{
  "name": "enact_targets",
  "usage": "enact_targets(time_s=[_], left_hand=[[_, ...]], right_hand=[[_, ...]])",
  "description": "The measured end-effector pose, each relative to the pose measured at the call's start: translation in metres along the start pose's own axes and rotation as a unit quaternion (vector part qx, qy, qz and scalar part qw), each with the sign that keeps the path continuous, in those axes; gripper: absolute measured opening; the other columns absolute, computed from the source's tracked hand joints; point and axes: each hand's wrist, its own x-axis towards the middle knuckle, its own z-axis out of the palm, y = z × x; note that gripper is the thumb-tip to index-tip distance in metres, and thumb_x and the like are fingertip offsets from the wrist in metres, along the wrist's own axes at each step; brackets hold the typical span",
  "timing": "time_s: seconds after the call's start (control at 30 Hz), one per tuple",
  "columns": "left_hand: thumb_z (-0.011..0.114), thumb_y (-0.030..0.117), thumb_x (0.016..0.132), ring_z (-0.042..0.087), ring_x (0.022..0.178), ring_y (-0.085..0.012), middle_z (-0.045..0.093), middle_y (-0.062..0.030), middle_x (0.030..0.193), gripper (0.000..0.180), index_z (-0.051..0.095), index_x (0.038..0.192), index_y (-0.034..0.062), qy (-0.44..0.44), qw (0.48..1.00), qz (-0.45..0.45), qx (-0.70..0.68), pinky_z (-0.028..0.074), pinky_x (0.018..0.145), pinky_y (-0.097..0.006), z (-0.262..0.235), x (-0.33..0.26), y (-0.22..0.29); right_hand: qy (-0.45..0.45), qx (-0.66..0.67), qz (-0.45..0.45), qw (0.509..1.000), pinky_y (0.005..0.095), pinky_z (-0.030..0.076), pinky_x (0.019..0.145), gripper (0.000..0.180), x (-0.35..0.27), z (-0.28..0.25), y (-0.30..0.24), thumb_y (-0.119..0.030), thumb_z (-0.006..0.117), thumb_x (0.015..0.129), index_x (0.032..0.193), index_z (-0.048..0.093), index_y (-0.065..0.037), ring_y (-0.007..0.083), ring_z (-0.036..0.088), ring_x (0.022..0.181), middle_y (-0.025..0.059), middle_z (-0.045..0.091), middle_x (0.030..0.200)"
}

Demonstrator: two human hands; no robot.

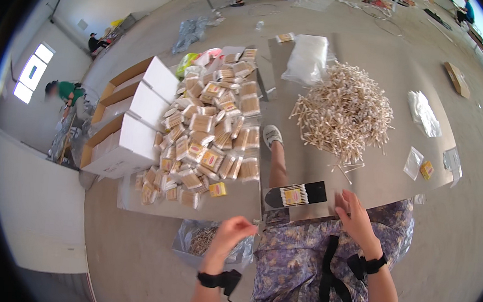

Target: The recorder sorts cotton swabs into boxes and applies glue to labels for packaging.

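Near the front edge of the metal table [399,163] lies a flat black holder [316,192] bearing a row of cotton swabs [304,193] with a yellow label card [292,197] on it. My right hand [354,214] is just right of the holder, its fingers stretched and somewhat apart, with nothing seen in them. To the left, my left hand [235,233] hovers by the gap between the tables, fingertips pressed together; whatever they hold, if anything, is too small to make out. A large heap of loose cotton swabs [347,111] rises beyond the holder.
Many bagged swab packs [201,122] cover the left table, beside open white cartons [142,109]. Clear plastic bags [308,57] and a stack of yellow label cards [426,169] lie on the metal table. Below stands a lined bin [189,243] with swabs. Another person [67,92] works far left.
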Motion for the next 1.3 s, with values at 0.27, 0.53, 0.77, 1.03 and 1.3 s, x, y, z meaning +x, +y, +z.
enact_targets(time_s=[0.27,0.53,0.77,1.03,1.3], left_hand=[[0.053,0.029,0.095,0.062,0.078,-0.0174,0.068,-0.0098,0.084,0.033,0.065,0.087,-0.0002,0.291,0.903,0.156,0.275,0.047,0.073,-0.03,-0.108,0.011,0.093],[0.066,0.019,0.085,0.063,0.079,-0.0218,0.065,-0.0108,0.087,0.021,0.063,0.095,0.0005,0.186,0.86,0.188,0.436,0.047,0.071,-0.033,-0.086,0.09,0.185],[0.065,0.016,0.084,0.062,0.081,-0.0213,0.064,-0.0108,0.087,0.02,0.062,0.094,-0.0011,0.151,0.839,0.24,0.465,0.047,0.072,-0.033,-0.081,0.166,0.215],[0.067,0.016,0.083,0.063,0.088,-0.0217,0.063,-0.0123,0.099,0.024,0.062,0.1,-0.0003,0.006,0.896,0.207,0.393,0.049,0.077,-0.033,-0.013,0.212,0.199],[0.067,0.016,0.083,0.063,0.087,-0.0208,0.061,-0.0116,0.099,0.025,0.061,0.101,-0.0004,-0.024,0.866,0.2,0.458,0.049,0.074,-0.032,-0.009,0.227,0.193]], right_hand=[[0.077,0.005,-0.074,0.994,0.038,0.051,0.076,0.022,0.047,0.01,0.014,-0.008,0.059,0.084,0.106,0.058,-0.005,0.0313,0.062,0.09,0.0137,0.062,0.096],[0.109,-0.07,-0.228,0.965,0.0362,0.049,0.074,0.01,0.074,0.024,0.053,-0.01,0.061,0.081,0.09,0.059,-0.005,0.0281,0.058,0.081,0.0095,0.057,0.083],[0.122,-0.108,-0.212,0.964,0.0362,0.048,0.071,0.01,0.08,0.035,0.049,-0.009,0.06,0.078,0.083,0.053,-0.005,0.0258,0.056,0.079,0.0085,0.051,0.08],[0.095,-0.159,-0.229,0.956,0.0337,0.047,0.074,0.014,0.082,0.031,0.045,-0.009,0.059,0.072,0.082,0.05,-0.005,0.0236,0.054,0.083,0.0077,0.05,0.083],[0.091,-0.176,-0.224,0.954,0.0333,0.047,0.076,0.015,0.08,0.03,0.052,-0.011,0.057,0.074,0.085,0.051,-0.005,0.0232,0.054,0.085,0.0074,0.051,0.086]])
